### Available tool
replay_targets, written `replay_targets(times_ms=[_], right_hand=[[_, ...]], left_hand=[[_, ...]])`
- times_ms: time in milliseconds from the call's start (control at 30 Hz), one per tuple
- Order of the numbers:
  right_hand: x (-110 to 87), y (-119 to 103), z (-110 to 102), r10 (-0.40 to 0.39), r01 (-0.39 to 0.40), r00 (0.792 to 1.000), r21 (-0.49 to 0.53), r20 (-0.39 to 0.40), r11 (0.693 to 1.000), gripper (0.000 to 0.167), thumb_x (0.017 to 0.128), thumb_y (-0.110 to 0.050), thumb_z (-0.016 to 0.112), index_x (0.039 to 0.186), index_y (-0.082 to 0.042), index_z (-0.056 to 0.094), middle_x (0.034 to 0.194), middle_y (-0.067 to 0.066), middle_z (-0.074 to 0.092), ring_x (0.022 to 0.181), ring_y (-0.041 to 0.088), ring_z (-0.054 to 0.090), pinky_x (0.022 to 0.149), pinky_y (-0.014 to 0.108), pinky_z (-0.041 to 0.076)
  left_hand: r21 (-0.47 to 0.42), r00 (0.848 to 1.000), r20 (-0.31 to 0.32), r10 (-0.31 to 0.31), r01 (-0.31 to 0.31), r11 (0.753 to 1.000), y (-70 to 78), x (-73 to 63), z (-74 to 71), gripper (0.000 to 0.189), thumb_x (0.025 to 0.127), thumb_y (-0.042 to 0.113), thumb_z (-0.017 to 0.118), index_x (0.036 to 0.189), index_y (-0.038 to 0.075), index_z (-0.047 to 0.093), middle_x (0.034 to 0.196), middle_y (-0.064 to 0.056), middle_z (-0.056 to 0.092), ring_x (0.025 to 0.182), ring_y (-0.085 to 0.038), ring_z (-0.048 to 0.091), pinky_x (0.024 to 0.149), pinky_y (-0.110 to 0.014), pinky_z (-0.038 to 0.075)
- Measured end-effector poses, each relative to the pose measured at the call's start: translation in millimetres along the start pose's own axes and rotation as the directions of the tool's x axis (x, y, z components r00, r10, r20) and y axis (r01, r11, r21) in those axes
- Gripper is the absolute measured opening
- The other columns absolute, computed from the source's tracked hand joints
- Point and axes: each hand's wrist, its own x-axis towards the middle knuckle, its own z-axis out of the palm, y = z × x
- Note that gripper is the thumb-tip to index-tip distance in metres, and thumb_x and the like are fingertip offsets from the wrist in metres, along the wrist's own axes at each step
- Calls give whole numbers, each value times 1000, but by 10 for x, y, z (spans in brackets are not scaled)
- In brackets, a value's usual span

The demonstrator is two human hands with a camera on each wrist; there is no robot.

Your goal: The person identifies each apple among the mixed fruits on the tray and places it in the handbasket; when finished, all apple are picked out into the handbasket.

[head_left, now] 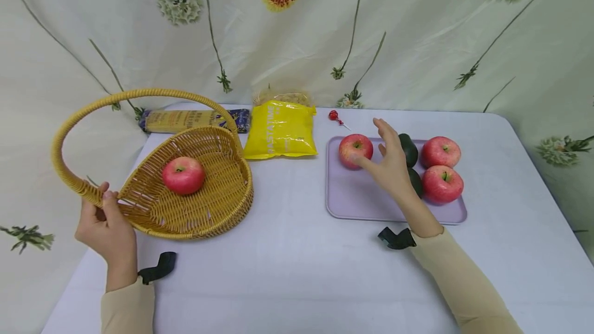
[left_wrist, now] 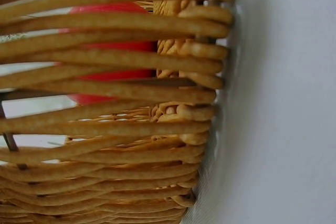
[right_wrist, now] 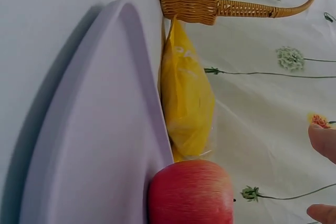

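Note:
At the left, my left hand (head_left: 109,231) pinches the base of the handle of a wicker basket (head_left: 223,210) at its rim. One red apple (head_left: 183,175) lies inside it; through the weave (left_wrist: 105,129), the left wrist view shows a red patch of that apple. My right hand (head_left: 392,169) hovers over the lilac tray (head_left: 352,200), fingers spread and holding nothing, thumb side toward an apple (head_left: 353,147) at the tray's back left corner. Partly behind this hand are two dark green avocados (head_left: 408,149). Two more apples (head_left: 442,184) lie at the tray's right side.
A yellow PASTATIME bag (head_left: 280,133) stands between basket and tray, a clear bag (head_left: 285,98) behind it. Behind the basket lies a long blue-and-yellow packet (head_left: 181,120). A red lollipop (head_left: 334,115) lies behind the tray. Flowered cloth (head_left: 297,50) hangs at the table's back.

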Motion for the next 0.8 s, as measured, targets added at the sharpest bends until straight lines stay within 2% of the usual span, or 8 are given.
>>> replay_targets(times_ms=[300,467,800], right_hand=[[69,154,40,106,-107,994,2,40,994,82,86,-13,73,154,-10,26,157,14,25,144,37,27,113,54,30],[92,235,67,129,-128,990,-16,63,992,82,87,-15,72,154,-9,26,156,17,26,143,40,28,112,55,31],[122,322,113,159,-156,984,-49,77,987,81,86,-10,72,153,-6,27,151,24,30,139,43,34,108,52,38]], left_hand=[[-7,1000,-1,-1,1,1000,13,-10,-4,26,97,15,54,112,7,73,90,25,62,81,5,59,71,-11,41],[1,1000,-4,3,-3,1000,14,-13,-4,26,97,16,54,112,7,73,91,25,62,81,5,59,71,-11,41],[-12,1000,-4,12,-12,1000,136,-42,-8,26,97,15,53,112,5,73,92,25,63,82,7,60,72,-10,41]])
